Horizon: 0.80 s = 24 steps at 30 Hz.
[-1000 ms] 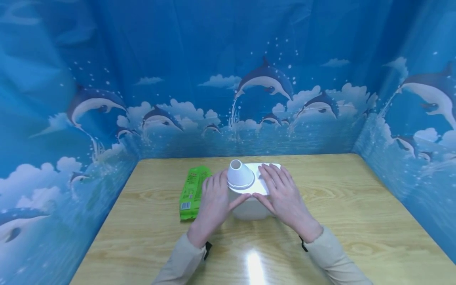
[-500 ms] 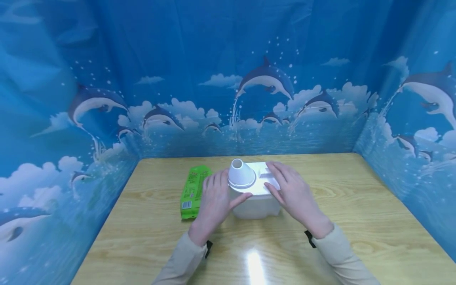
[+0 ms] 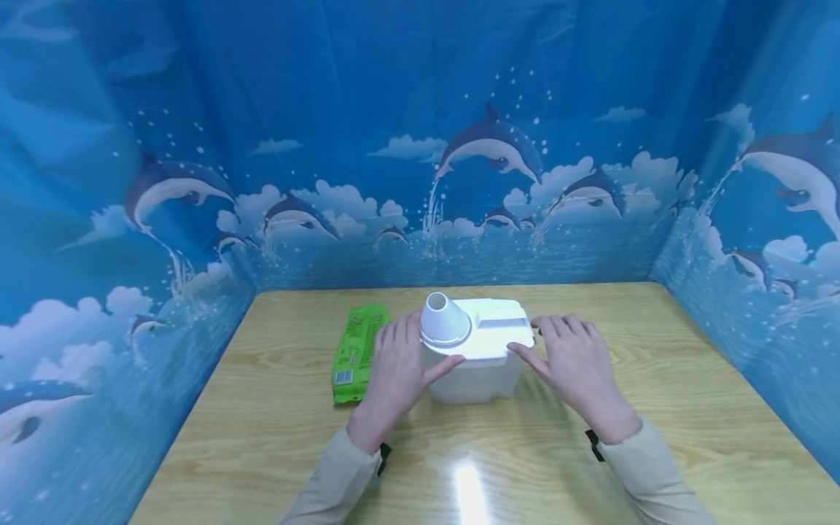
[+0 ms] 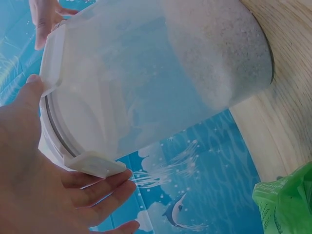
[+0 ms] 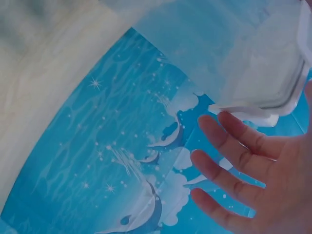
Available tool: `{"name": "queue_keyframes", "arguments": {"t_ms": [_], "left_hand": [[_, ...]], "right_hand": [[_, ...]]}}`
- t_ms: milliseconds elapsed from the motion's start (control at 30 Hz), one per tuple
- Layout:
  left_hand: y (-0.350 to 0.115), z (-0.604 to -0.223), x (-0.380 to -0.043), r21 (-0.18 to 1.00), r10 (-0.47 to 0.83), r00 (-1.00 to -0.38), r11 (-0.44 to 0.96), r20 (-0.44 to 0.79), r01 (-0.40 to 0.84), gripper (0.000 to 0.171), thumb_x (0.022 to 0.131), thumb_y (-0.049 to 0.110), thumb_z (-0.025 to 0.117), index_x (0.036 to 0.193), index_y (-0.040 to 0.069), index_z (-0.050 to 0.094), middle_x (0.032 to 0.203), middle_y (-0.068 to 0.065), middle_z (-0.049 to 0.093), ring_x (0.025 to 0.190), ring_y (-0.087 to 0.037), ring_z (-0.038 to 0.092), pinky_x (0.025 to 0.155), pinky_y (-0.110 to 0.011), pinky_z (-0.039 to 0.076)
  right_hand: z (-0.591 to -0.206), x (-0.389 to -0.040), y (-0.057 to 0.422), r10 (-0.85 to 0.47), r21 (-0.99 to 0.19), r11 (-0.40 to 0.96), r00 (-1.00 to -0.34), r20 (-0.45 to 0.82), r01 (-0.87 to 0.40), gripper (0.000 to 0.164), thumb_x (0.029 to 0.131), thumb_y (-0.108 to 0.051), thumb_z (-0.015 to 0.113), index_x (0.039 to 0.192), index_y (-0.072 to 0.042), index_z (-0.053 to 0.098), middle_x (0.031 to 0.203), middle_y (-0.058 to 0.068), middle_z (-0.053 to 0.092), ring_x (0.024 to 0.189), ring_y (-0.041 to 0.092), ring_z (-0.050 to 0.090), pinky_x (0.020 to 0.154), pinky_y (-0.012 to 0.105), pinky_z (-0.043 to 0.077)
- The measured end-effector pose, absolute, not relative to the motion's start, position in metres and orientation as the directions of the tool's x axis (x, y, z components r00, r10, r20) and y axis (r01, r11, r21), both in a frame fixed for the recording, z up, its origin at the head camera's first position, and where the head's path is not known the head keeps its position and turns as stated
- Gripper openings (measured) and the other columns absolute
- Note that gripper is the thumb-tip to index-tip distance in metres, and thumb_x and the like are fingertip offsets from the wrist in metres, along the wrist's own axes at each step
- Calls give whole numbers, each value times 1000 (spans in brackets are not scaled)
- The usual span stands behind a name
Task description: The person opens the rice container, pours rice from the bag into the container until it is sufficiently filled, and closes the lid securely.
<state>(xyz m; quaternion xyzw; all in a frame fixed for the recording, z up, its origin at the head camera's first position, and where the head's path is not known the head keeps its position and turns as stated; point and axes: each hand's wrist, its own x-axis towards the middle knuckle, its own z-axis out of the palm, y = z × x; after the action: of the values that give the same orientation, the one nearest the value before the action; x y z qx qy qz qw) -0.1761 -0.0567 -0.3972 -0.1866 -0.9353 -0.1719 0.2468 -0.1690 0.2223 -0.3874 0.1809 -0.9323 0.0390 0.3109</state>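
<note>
A translucent storage container point(image 3: 475, 383) stands on the table under a white lid point(image 3: 482, 348). The lid bears a white cone-shaped spout point(image 3: 441, 321) on its left and a raised bar at right. Pale grains point(image 4: 219, 48) fill its lower part in the left wrist view. My left hand point(image 3: 397, 364) grips the lid's left end, fingers at the side latch point(image 4: 95, 163), thumb on the front latch point(image 4: 53, 58). My right hand point(image 3: 577, 361) is at the right end, thumb on the front corner. Its fairly straight fingers reach the side latch point(image 5: 243, 112).
A green plastic packet point(image 3: 357, 357) with a barcode lies left of the container, partly behind my left hand. The wooden table point(image 3: 262, 437) is closed in by a blue dolphin-print curtain point(image 3: 367, 87) at the back and sides.
My right hand has moved right from the top of the lid to its right end, uncovering the raised bar. The left hand has stayed in place.
</note>
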Motion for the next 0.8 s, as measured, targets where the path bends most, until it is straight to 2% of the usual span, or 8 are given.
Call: {"name": "queue_keyframes", "arguments": {"t_ms": [100, 300, 467, 633, 800], "left_hand": [[-57, -397, -177, 234, 266, -807, 867, 528, 440, 95, 82, 73, 66, 141, -1, 50, 130, -16, 62, 120, -32, 59, 106, -52, 47], [-57, -397, -177, 246, 272, -796, 854, 540, 458, 94, 82, 71, 68, 140, -1, 51, 129, -16, 62, 119, -32, 60, 106, -51, 48], [-56, -397, -177, 277, 269, -802, 840, 533, 466, 93, 82, 69, 69, 139, -3, 51, 129, -17, 62, 120, -32, 59, 107, -50, 48], [-56, -398, -178, 274, 274, -792, 834, 546, 478, 93, 81, 69, 71, 137, -3, 52, 127, -17, 62, 117, -31, 60, 105, -49, 50], [-56, -398, -179, 267, 276, -780, 832, 562, 487, 92, 81, 69, 71, 136, -3, 52, 125, -16, 63, 116, -30, 60, 104, -48, 50]], "right_hand": [[-392, -170, 221, -322, 56, 932, -746, 583, -359, 63, 91, -61, 60, 105, 0, 69, 101, 18, 72, 95, 39, 66, 81, 55, 54], [-397, -170, 217, -328, 42, 927, -754, 568, -372, 79, 102, -67, 32, 102, 4, 67, 99, 21, 71, 94, 39, 63, 86, 55, 51], [-401, -173, 215, -352, 55, 911, -703, 618, -408, 89, 104, -67, 16, 94, 6, 64, 91, 22, 68, 88, 40, 60, 86, 56, 49], [-404, -174, 214, -345, 17, 903, -702, 623, -429, 84, 104, -66, 17, 88, 3, 60, 86, 21, 65, 83, 38, 57, 82, 53, 48], [-405, -174, 215, -325, -45, 901, -738, 591, -432, 71, 105, -64, 27, 85, -2, 57, 85, 16, 64, 83, 35, 55, 81, 52, 48]]}}
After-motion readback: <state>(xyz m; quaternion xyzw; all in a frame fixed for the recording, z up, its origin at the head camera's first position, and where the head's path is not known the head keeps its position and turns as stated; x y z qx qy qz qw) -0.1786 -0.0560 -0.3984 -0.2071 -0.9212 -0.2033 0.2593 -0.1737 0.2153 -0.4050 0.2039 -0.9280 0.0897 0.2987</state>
